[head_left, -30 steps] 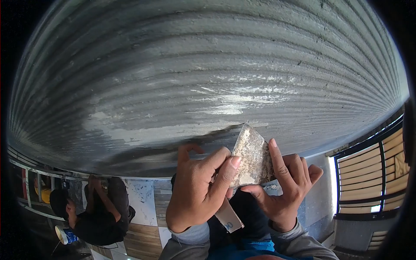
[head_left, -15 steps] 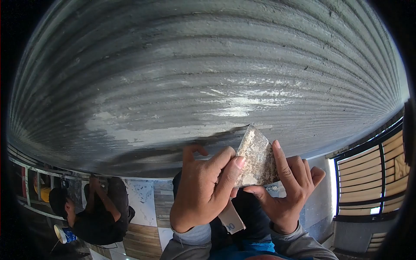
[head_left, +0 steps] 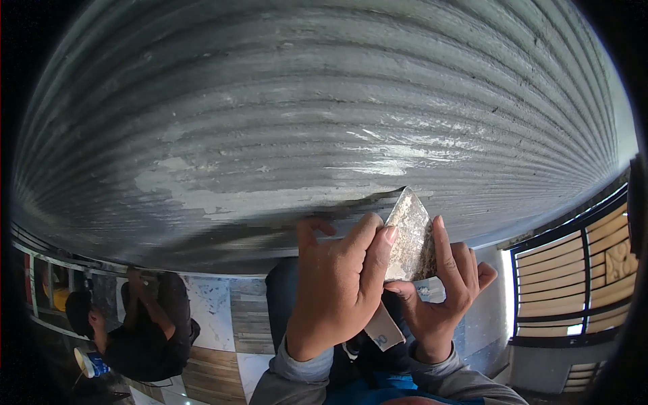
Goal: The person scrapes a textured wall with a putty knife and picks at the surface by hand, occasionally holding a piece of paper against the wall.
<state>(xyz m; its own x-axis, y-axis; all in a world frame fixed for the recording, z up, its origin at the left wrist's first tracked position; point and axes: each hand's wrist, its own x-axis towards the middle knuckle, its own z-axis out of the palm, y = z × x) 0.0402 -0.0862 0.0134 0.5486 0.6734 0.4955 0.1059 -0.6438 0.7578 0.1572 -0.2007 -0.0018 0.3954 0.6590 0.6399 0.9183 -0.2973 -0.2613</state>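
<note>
My left hand point(head_left: 335, 283) pinches the left side of a flat, crusted, pointed plate point(head_left: 409, 236) between thumb and fingers. On its right side my right hand point(head_left: 442, 290) touches the plate with thumb and forefinger, the other fingers curled. The plate's tip meets the lower part of a grey ribbed surface point(head_left: 283, 148), which has pale smooth patches. A strip of folded sandpaper-like material point(head_left: 386, 329) with printed marks hangs below my left hand.
At the lower left another person point(head_left: 145, 344) in dark clothing sits by a white and blue bucket point(head_left: 91, 363). A metal frame point(head_left: 61, 324) stands behind them. A barred window point(head_left: 574, 270) is at the right, with floor tiles point(head_left: 214, 317) below.
Both hands and the plate have shifted slightly right along the ribbed surface. The plate looks narrower and more tilted. The view has also moved a little.
</note>
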